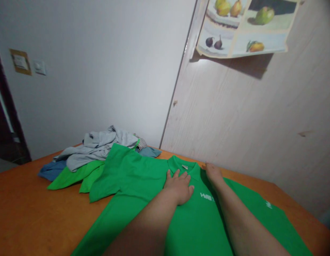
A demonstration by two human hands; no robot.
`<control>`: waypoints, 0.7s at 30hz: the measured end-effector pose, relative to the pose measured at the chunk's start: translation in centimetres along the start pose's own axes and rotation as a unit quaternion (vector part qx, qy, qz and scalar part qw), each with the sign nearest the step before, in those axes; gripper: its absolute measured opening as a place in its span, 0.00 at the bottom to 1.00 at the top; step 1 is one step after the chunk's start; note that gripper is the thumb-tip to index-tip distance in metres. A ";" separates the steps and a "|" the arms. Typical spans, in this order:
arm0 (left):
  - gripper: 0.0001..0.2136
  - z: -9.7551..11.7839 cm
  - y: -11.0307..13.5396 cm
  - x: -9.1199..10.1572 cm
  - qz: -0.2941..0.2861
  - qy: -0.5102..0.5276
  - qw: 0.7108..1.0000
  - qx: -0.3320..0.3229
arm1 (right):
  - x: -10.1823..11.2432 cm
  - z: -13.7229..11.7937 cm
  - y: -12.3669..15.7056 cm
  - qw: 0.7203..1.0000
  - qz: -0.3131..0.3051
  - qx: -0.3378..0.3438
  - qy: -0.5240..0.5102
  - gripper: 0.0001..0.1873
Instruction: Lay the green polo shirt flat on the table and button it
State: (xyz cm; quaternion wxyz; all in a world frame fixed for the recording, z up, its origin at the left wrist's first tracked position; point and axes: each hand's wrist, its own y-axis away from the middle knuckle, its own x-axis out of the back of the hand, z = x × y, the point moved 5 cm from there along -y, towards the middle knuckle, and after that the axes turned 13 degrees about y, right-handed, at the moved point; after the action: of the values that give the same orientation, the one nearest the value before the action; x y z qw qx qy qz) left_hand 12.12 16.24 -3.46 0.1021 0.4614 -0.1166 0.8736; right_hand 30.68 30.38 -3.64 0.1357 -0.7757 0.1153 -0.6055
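A green polo shirt (143, 174) lies spread on the orange table, its collar at the far side and white lettering on the chest. Flat on the cloth just below the collar rests my left hand (179, 186), fingers spread apart. My right hand (214, 173) is at the shoulder seam to the right of the collar, its fingers closed on the shirt and partly hidden behind the hand. A dark fold or shadow runs down the shirt beside my right forearm. The lower part of the shirt goes out of view below.
Left of the shirt is a loose heap of clothes with a grey garment (100, 142), a bright green one (74, 174) and a blue one (52, 170). The orange table (28, 209) meets a wall and a wooden panel (234, 124) holding a fruit poster (239, 35).
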 end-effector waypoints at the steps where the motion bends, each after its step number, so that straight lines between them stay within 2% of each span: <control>1: 0.29 0.0 0.0 0.0 0.002 -0.002 1.000 0.000 | -0.5 -0.8 0.1 1.000 -0.020 0.015 0.009 0.26; 6: 0.29 -0.1 -0.1 -0.2 0.003 -0.010 1.000 0.005 | -3.0 -4.4 1.6 0.988 -0.117 0.071 0.068 0.33; 11: 0.28 -0.3 -0.2 -0.3 0.006 0.001 1.000 0.001 | -4.1 -5.1 2.5 0.973 -0.180 0.085 0.115 0.36; 16: 0.27 -0.4 -0.3 -0.3 0.020 0.022 1.000 -0.010 | -4.0 -5.2 2.5 0.968 -0.197 0.079 0.131 0.37; 21: 0.22 -0.7 0.0 0.1 0.057 0.047 0.997 -0.027 | -3.8 -5.4 2.8 0.976 -0.176 0.079 0.104 0.35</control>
State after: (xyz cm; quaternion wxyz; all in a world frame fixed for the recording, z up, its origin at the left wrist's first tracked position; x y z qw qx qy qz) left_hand 11.47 16.46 -3.77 0.0701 0.4091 -0.1610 0.8954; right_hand 24.44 28.65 -6.83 0.0755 -0.7035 -0.0580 -0.7043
